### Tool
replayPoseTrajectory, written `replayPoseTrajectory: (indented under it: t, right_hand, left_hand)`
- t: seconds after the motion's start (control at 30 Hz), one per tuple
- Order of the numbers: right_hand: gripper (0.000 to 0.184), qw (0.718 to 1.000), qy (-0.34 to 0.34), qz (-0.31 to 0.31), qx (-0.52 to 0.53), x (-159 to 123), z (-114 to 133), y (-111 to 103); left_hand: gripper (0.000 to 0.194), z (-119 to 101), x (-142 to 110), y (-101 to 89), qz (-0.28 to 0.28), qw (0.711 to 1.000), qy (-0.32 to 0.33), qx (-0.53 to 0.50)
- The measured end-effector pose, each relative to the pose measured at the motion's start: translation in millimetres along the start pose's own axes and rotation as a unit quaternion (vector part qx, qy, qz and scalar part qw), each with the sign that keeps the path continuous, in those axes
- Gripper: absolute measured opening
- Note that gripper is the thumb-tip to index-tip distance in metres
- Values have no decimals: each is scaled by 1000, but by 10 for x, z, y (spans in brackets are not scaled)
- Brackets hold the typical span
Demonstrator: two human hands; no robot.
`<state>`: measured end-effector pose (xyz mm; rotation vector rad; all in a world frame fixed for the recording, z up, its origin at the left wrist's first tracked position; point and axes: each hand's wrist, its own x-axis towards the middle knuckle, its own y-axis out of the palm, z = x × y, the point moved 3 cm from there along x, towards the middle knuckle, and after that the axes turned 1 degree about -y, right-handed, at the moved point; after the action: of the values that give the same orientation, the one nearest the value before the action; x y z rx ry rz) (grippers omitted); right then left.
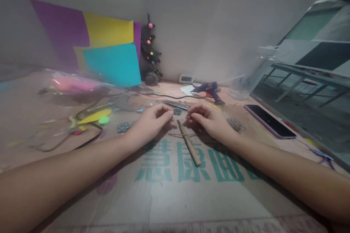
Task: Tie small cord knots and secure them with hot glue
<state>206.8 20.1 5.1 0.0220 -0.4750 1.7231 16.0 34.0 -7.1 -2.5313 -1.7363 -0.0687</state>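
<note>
My left hand [158, 118] has its thumb and fingers curled together, just left of a small dark green piece [177, 111]. Facing it, my right hand [203, 117] is also curled, with thumb against fingers. What either pinch holds, if anything, is too small to make out. Between and below the hands lies a tool with a wooden handle [190, 147] and a short dark tip. A thin brown cord [177, 135] crosses near the tool; where its ends go is hidden. Scissors [175, 104] lie just beyond my fingers. A cluster of dark bluish beads [123, 127] sits by my left wrist.
A blue glue gun [209, 89], a white digital clock [186, 78] and colored sheets [112, 63] stand at the back. A coil of cord [235, 125] and a phone [269, 121] are on the right. Yellow paper [95, 116], a green pompom [104, 120] and black cable lie left.
</note>
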Motion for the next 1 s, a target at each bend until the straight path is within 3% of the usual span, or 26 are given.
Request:
replayPoseTrajectory:
  t: [0.07, 0.2, 0.73, 1.0]
  right_hand:
    - [10, 1000, 6, -10, 24, 18, -9, -8]
    - [12, 999, -25, -23, -23, 28, 18, -14]
    - [20, 999, -36, 5, -22, 35, -2, -4]
    - [22, 993, -69, -8, -98, 27, -11, -25]
  left_hand:
    - [25, -4, 3, -2, -1, 1000, 6, 0]
    - [25, -7, 6, -4, 6, 1000, 9, 0]
    - [26, 3, -3, -11, 10, 1000, 4, 10]
    - [26, 11, -11, 1, 19, 1000, -5, 1]
